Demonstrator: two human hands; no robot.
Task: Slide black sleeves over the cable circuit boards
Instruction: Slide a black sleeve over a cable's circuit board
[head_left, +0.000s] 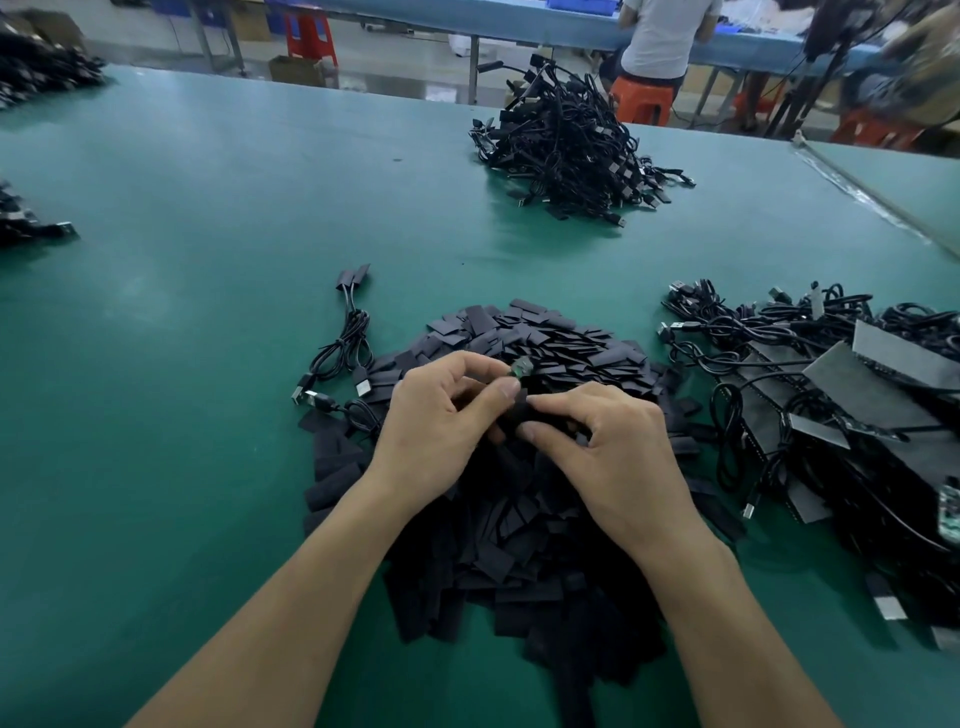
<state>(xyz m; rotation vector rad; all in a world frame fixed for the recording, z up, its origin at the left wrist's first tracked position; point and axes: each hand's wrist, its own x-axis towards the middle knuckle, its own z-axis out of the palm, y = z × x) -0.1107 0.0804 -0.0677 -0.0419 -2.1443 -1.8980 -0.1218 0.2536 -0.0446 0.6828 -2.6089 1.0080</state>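
A big heap of flat black sleeves (524, 343) lies on the green table straight ahead of me. Above it, my left hand (441, 421) pinches a small green circuit board (521, 368) between thumb and forefinger. My right hand (602, 441) grips a black sleeve (519, 410) just below the board, its fingertips touching my left thumb. The board's cable is hidden under my hands. To the left of the heap lie two cables (345, 343) with black sleeves on their ends.
A tangle of cables with bare boards and grey strips (831, 395) fills the right side. Another pile of black cables (566, 145) sits far across the green table (208, 260). More cable piles (26, 218) lie at the left edge. A person sits on an orange stool (641, 98) beyond.
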